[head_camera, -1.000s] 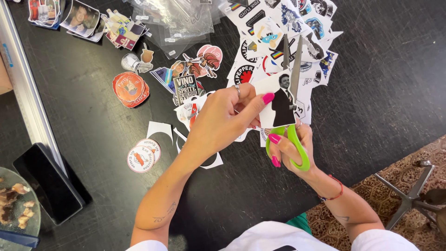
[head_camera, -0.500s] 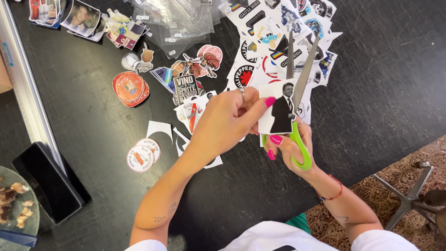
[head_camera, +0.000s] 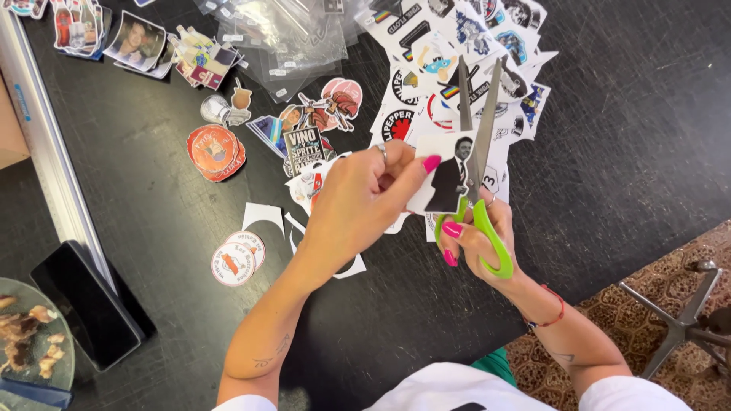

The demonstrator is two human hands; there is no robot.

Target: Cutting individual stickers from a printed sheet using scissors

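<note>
A: Head view: the small printed paper cut-out of a figure in a dark suit [head_camera: 449,176] is off the table, pinched at its left edge between thumb and fingers of the left hand [head_camera: 364,199], just above the heap of printed stickers [head_camera: 457,68].

B: And the right hand [head_camera: 476,236]?

A: It is closed through the loops of the green-handled steel scissors [head_camera: 481,152], blades parted and pointing away, right at the cut-out's right edge.

B: How would a clean cut go?

A: I'd judge: short bites near the pivot, turning the paper rather than the scissors, pink-nailed fingertips [head_camera: 432,162] well clear of the blades.

B: Room to move?

A: The black tabletop [head_camera: 632,152] lies bare to the right up to its edge. White paper offcuts [head_camera: 263,215] and round stickers [head_camera: 237,259] lie to the left; a black phone [head_camera: 87,304] sits by the metal rail [head_camera: 46,144].
</note>
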